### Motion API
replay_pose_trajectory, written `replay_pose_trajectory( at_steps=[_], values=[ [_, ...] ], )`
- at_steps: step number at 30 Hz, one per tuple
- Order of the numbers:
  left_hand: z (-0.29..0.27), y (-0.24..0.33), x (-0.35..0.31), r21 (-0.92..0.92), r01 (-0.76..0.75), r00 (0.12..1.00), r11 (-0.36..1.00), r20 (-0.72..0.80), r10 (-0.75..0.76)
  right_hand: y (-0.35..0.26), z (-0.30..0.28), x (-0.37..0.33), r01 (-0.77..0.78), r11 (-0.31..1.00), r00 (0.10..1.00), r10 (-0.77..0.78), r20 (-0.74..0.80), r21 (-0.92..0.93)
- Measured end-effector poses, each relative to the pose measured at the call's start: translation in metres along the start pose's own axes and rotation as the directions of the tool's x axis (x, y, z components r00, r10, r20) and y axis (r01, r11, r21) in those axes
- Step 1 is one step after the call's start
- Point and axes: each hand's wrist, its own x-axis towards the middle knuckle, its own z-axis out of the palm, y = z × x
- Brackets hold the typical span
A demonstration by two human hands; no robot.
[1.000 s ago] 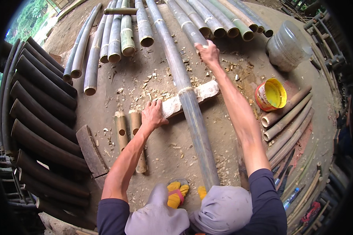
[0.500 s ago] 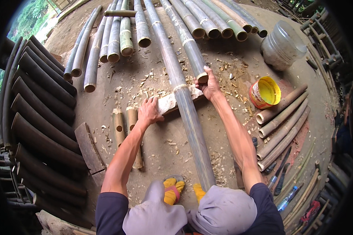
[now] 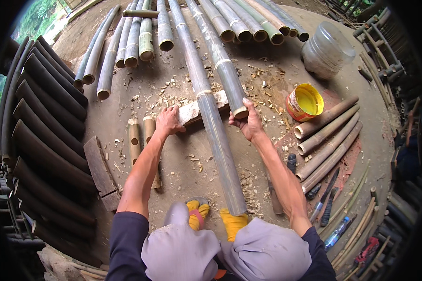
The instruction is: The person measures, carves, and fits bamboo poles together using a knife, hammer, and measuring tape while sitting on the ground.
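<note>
My left hand [image 3: 168, 121] grips the left end of a pale, chipped wooden block [image 3: 191, 111] on the dirt floor. In my right hand [image 3: 249, 122] is the near end of a grey bamboo pole [image 3: 228, 77], thumb on its side and fingers curled beneath. That pole runs away from me, its cut end hollow and pale-rimmed. Left of it, a longer bamboo pole [image 3: 220, 145] lies across the block, and its near end reaches almost to my feet. The fingers under the held pole are partly hidden.
More bamboo poles [image 3: 165, 33] lie at the far side. Dark curved bamboo pieces [image 3: 51, 145] are stacked at left. To the right are a yellow-lined bucket [image 3: 305, 102], a clear plastic jug [image 3: 327, 51], short bamboo lengths [image 3: 330, 138], knives [image 3: 328, 206] and a water bottle [image 3: 335, 234]. Wood chips litter the ground.
My right hand has drawn the bamboo pole's end toward me, past the wooden block's edge. My left hand stays on the block. The whole view has shifted slightly.
</note>
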Motion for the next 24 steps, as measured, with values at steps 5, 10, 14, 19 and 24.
replay_pose_trajectory(
  at_steps=[5, 10, 14, 19, 24],
  values=[
    [-0.002, 0.002, -0.002, 0.007, -0.006, 1.0, 1.0, -0.027, 0.006, -0.003, -0.006, -0.06, 0.157, 0.798, 0.977, -0.213, -0.028, -0.581],
    [0.0, 0.0, -0.002, -0.003, -0.028, 0.998, 1.0, -0.053, 0.028, 0.019, -0.033, -0.113, 0.173, 0.352, 0.945, -0.321, 0.055, -0.92],
    [0.001, -0.001, -0.003, -0.006, -0.036, 0.998, 0.999, -0.057, 0.035, 0.032, -0.03, -0.171, 0.107, 0.171, 0.941, -0.336, 0.044, -0.979],
    [0.0, 0.002, -0.002, 0.001, -0.019, 0.999, 1.0, -0.027, 0.019, 0.044, -0.035, -0.208, 0.089, 0.136, 0.92, -0.391, 0.029, -0.987],
    [0.003, 0.001, -0.002, 0.01, -0.014, 0.999, 1.0, -0.034, 0.014, 0.05, -0.038, -0.211, 0.094, 0.132, 0.899, -0.437, 0.027, -0.987]
  ],
)
